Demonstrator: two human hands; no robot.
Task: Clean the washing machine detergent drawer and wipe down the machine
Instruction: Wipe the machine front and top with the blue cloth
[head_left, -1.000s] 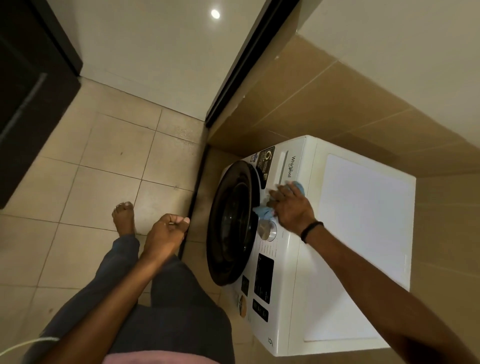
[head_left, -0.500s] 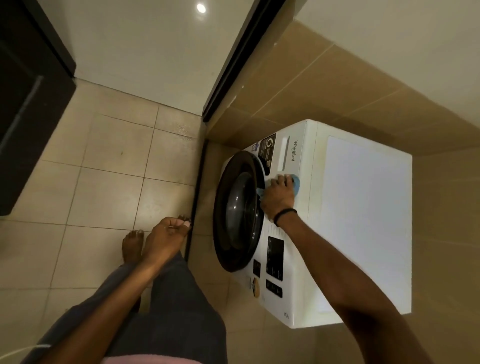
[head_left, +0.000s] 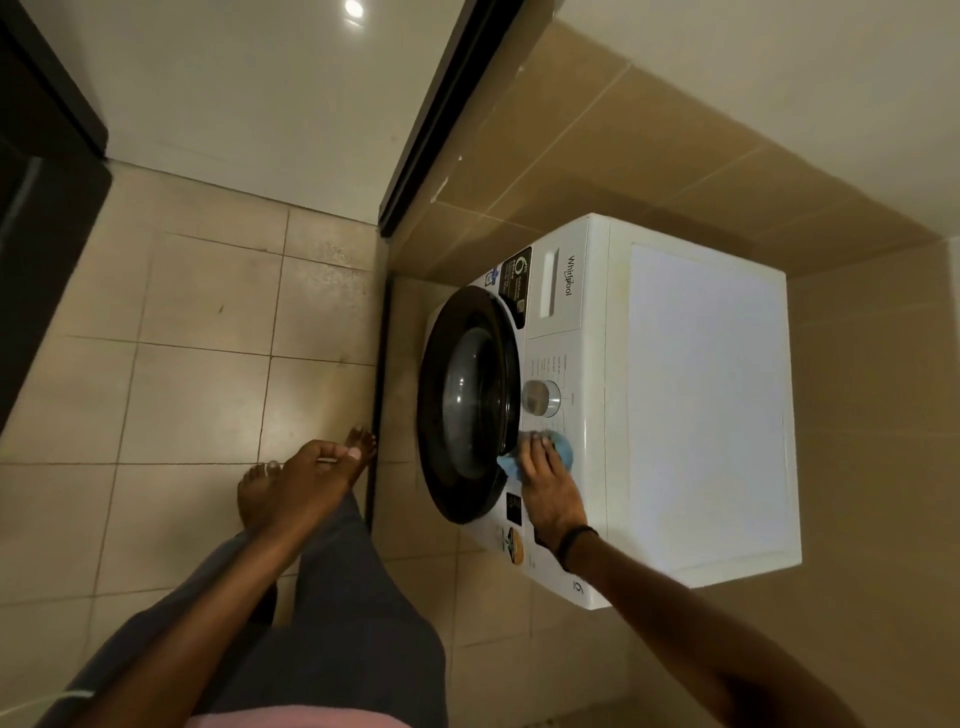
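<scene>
One dark floor strip (head_left: 383, 384) between tiled floor (head_left: 197, 405) and white washing machine (head_left: 701, 415)

washing machine (head_left: 701, 405): 1 | cloth (head_left: 565, 451): 1 (blue) | hands: 2, left hand (head_left: 306, 483), right hand (head_left: 548, 491) | dial (head_left: 540, 397): 1

I am looking at a white washing machine (head_left: 701, 415) whose door (head_left: 431, 415) is showing a glossy black ring around dark grey glass. The cloth (head_left: 567, 453) is showing light blue, the dial (head_left: 540, 397) silver, the drawer (head_left: 558, 291) white. A sticker (head_left: 519, 278) is showing black with white print. I am wearing a black wristband (head_left: 574, 543) and dark grey trousers (head_left: 353, 623). The floor (head_left: 197, 395) is running in beige square tiles with dark grout lines, the wall (head_left: 571, 156) in tan tiles
</scene>
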